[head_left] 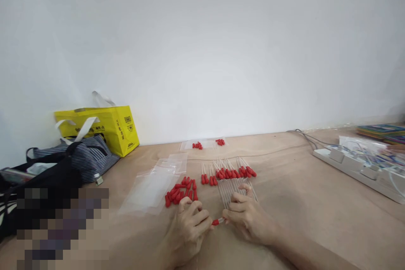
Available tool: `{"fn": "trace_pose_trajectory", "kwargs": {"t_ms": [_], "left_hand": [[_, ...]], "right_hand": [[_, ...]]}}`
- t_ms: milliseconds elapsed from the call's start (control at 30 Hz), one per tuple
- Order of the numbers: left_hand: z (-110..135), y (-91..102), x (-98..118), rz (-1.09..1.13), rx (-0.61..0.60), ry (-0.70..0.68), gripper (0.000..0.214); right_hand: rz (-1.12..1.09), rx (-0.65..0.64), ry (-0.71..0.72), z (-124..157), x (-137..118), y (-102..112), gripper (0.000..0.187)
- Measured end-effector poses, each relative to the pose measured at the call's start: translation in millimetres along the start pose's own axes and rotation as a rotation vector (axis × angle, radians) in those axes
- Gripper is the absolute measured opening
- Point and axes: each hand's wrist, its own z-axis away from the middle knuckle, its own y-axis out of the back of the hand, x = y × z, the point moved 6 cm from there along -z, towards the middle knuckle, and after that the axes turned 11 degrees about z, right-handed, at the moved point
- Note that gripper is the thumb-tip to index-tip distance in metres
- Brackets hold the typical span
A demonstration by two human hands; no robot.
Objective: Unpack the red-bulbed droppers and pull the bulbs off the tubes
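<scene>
Between my hands is a red rubber bulb (215, 222) meeting the end of a clear glass tube (222, 220). My left hand (191, 223) is closed, pinching the bulb. The fingers of my right hand (245, 215) close on the tube, most of which they hide. Beyond my right hand lies a row of bare glass tubes (229, 190) side by side. Farther back are several droppers (232, 173) with red bulbs on their ends. A pile of loose red bulbs (180, 192) lies just beyond my left hand.
Clear plastic bags (148, 187) lie flat left of the bulb pile. Another bag (209, 144) with red-ended droppers rests near the wall. A yellow bag (126, 135) and a striped bag (91, 158) stand at left. A power strip (354, 173) with cables is at right.
</scene>
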Motion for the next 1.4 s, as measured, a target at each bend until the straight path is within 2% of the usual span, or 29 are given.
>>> {"fn": "trace_pose_trajectory", "kwargs": {"t_ms": [67,133,200,267,367,400,467,533,633,767,900,1000,1167,1267,1400], "left_hand": [[-0.4,11.0,-4.2,-0.031,0.050,-0.012,0.018],[-0.7,28.6,-19.0,-0.067,0.131,0.064,0.021],[-1.8,40.7,-45.9,-0.069,0.103,0.269,0.017],[-2.2,48.4,-76.2,-0.020,0.084,0.498,0.022],[3.8,38.6,-123.1,0.033,-0.118,0.910,0.026],[5.0,33.7,-134.6,0.038,-0.176,0.983,0.025],[7.2,24.7,-153.9,0.040,-0.248,1.084,0.020],[9.9,18.1,-168.7,0.019,-0.268,1.157,0.011],[14.0,11.9,-181.6,-0.029,-0.290,1.232,0.009],[10.6,10.1,-183.1,-0.072,-0.313,1.233,0.019],[-10.4,5.8,-165.8,-0.105,-0.260,1.099,0.017],[-33.4,-12.1,-138.8,-0.054,-0.255,0.936,0.013],[-63.7,-47.0,-98.1,0.008,-0.285,0.745,0.025],[-73.9,-58.8,-89.6,0.002,-0.297,0.683,0.028],[-79.0,-67.1,-89.8,-0.019,-0.322,0.634,0.023]], "right_hand": [[-0.041,-0.031,-0.055,3.2,13.6,9.2,0.019],[-0.048,-0.057,-0.197,9.2,37.3,19.0,0.021],[-0.065,-0.087,-0.409,18.0,65.9,25.2,0.027],[-0.120,-0.137,-0.603,27.6,89.9,24.3,0.033],[-0.147,-0.202,-0.884,44.0,115.3,17.2,0.032],[-0.140,-0.230,-0.955,49.3,120.4,14.7,0.029],[-0.121,-0.290,-1.044,58.3,126.3,10.2,0.023],[-0.124,-0.344,-1.109,66.2,129.0,6.1,0.020],[-0.152,-0.390,-1.196,76.2,131.2,-1.7,0.021],[-0.160,-0.341,-1.183,78.6,135.3,-13.5,0.017],[-0.097,-0.319,-1.126,76.1,138.9,-22.2,0.013],[-0.090,-0.308,-1.116,74.1,138.4,-24.8,0.012],[-0.093,-0.260,-1.080,68.2,134.6,-24.8,0.014],[-0.091,-0.272,-1.059,66.7,134.4,-26.5,0.016],[-0.093,-0.268,-1.018,65.7,135.7,-27.2,0.018]]}}
